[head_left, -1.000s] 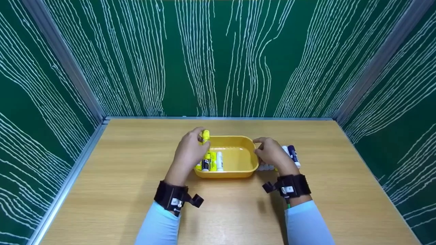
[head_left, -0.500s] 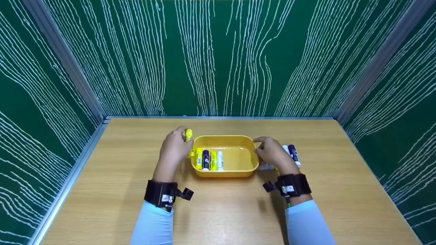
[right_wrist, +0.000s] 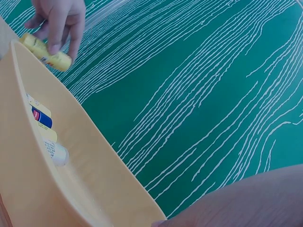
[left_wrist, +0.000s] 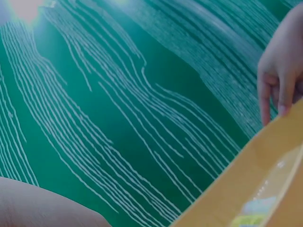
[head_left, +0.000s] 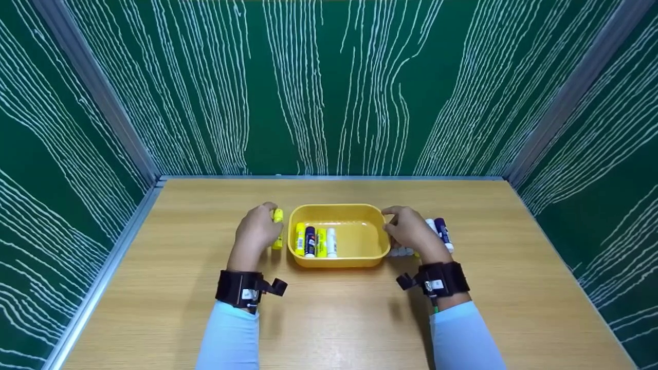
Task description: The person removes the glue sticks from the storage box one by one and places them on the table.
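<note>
To the left of the yellow plastic basket (head_left: pixel 339 263), my left hand (head_left: pixel 255 229) holds a yellow glue stick (head_left: pixel 278 231) between thumb and fingers. The right wrist view shows this glue stick tilted beside the basket's far end. My right hand (head_left: pixel 409 228) pinches the basket's right rim, its fingertips seen at the edge in the left wrist view. Inside the basket, side by side on the left, lie a yellow glue stick (head_left: pixel 300 239), a dark blue one (head_left: pixel 310 241), another yellow one (head_left: pixel 322 242) and a white one (head_left: pixel 331 243).
Right of the basket, partly hidden by my right hand and wrist, lie several more sticks, among them a dark blue one (head_left: pixel 442 232) and white ones (head_left: pixel 402 252). The wooden table (head_left: pixel 329 318) meets green, white-lined walls (head_left: pixel 329 103) at the back and sides.
My left hand has carried the yellow glue stick from above the basket's left part out over the rim, leftward and then down beside it. The right hand stays at the right rim.
</note>
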Tool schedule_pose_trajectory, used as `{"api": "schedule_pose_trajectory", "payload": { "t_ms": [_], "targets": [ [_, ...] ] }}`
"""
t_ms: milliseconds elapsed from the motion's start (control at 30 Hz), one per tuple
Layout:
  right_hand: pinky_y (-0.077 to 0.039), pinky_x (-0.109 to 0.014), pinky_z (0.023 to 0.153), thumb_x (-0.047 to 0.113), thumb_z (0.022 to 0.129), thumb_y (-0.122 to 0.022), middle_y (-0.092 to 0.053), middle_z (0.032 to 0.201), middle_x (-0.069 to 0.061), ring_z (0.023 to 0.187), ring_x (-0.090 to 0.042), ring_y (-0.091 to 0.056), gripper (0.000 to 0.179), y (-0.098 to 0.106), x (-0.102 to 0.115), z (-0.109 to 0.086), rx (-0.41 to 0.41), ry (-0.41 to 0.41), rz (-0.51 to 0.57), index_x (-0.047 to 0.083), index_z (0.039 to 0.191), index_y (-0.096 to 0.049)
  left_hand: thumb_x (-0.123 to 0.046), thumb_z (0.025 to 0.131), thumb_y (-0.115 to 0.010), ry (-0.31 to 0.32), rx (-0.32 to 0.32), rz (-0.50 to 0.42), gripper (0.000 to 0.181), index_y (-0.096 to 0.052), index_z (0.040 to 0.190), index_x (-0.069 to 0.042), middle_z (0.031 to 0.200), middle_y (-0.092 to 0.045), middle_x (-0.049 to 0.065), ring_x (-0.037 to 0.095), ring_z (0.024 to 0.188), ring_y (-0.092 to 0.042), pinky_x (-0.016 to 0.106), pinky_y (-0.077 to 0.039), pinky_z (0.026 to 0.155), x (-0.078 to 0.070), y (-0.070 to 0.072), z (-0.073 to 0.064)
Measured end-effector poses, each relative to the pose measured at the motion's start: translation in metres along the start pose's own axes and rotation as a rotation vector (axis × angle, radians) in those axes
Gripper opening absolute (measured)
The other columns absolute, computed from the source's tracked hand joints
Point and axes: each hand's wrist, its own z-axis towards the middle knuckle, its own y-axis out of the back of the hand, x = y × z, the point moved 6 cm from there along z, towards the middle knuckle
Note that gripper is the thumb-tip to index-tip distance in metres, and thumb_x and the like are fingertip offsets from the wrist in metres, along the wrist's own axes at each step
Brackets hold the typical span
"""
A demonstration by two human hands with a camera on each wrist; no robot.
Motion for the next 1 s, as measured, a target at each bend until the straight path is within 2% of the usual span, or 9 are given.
{"api": "schedule_pose_trajectory", "payload": {
  "t_ms": [233, 367, 533, 733, 900, 1000],
  "targets": [
    [-0.068, -0.034, 0.076, 0.013, 0.117, -0.063, -0.075, 0.122, -0.022, 0.086, -0.026, -0.074, 0.053, -0.001, -0.002, 0.001, 0.004, -0.037, -0.010, 0.010, 0.169, -0.053, -0.017, 0.112, -0.069, 0.036, 0.057, -0.022, 0.059, -0.054, 0.168, -0.014, 0.162, -0.061, 0.016, 0.029, 0.105, -0.070, 0.030, -0.059, 0.072, 0.009, -0.016, 0.006],
    [-0.067, -0.034, 0.077, 0.013, 0.117, -0.062, -0.075, 0.121, -0.021, 0.087, -0.026, -0.074, 0.054, 0.000, -0.002, 0.002, 0.010, -0.036, -0.014, 0.011, 0.170, -0.051, -0.016, 0.111, -0.070, 0.035, 0.084, -0.050, 0.057, -0.056, 0.166, -0.012, 0.155, -0.065, 0.017, 0.029, 0.102, -0.070, 0.029, -0.059, 0.070, 0.013, -0.023, 0.010],
    [-0.069, -0.039, 0.080, 0.012, 0.117, -0.062, -0.075, 0.122, -0.022, 0.086, -0.026, -0.074, 0.053, 0.000, -0.004, 0.002, 0.013, -0.036, 0.001, 0.011, 0.169, -0.052, -0.012, 0.110, -0.070, 0.027, 0.137, -0.078, 0.054, -0.059, 0.164, -0.010, 0.146, -0.069, 0.017, 0.027, 0.086, -0.071, 0.031, -0.060, 0.068, 0.019, -0.034, 0.015],
    [-0.068, -0.036, 0.077, 0.011, 0.116, -0.063, -0.075, 0.118, -0.021, 0.083, -0.025, -0.073, 0.053, 0.000, -0.004, 0.002, 0.005, -0.014, -0.005, 0.009, 0.168, -0.053, -0.007, 0.110, -0.065, 0.028, 0.147, -0.087, 0.054, -0.059, 0.163, -0.011, 0.141, -0.071, 0.017, 0.022, 0.070, -0.066, 0.030, -0.057, 0.060, 0.024, -0.040, 0.019],
    [-0.067, -0.037, 0.073, 0.011, 0.115, -0.065, -0.076, 0.111, -0.019, 0.078, -0.023, -0.072, 0.051, 0.000, -0.004, 0.003, -0.013, 0.022, -0.027, 0.006, 0.165, -0.056, -0.012, 0.111, -0.066, 0.023, 0.143, -0.092, 0.053, -0.060, 0.163, -0.012, 0.140, -0.071, 0.016, 0.021, 0.071, -0.066, 0.029, -0.058, 0.060, 0.025, -0.041, 0.020],
    [-0.069, -0.040, 0.077, 0.012, 0.116, -0.064, -0.076, 0.114, -0.019, 0.080, -0.024, -0.072, 0.051, 0.000, -0.004, 0.003, -0.007, -0.001, -0.020, 0.008, 0.166, -0.055, -0.017, 0.113, -0.066, 0.029, 0.156, -0.098, 0.052, -0.059, 0.164, -0.013, 0.146, -0.069, 0.017, 0.021, 0.075, -0.067, 0.030, -0.061, 0.064, 0.026, -0.041, 0.020]
  ]
}}
